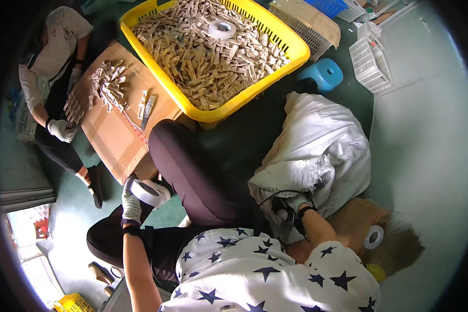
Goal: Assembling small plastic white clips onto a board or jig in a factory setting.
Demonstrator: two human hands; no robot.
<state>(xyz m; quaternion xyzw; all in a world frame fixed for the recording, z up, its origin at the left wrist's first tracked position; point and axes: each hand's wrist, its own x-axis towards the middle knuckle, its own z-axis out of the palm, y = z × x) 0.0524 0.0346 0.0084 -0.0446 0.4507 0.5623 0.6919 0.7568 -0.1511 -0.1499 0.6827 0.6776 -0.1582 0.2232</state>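
Note:
My left hand (131, 208), in a pale knit glove, is closed on a wide roll of tape (163, 193) beside the near edge of a cardboard box (101, 140). My right hand (297, 202), also gloved, is at the gathered mouth of a white woven sack (322, 135). Its fingers are largely hidden there, so I cannot make out what it holds. A dark cord or band (275, 194) curves beside it. On the box lie a heap of small flat beige pieces (108, 86) and a slim grey tool-like thing (148, 111).
A big yellow basket (208, 115) full of similar pieces stands ahead, another tape roll (221, 29) on top. At the left a co-worker's gloved hand (62, 130) is by a row of pieces (74, 108). A blue stool (325, 74) and white crate (370, 65) stand right.

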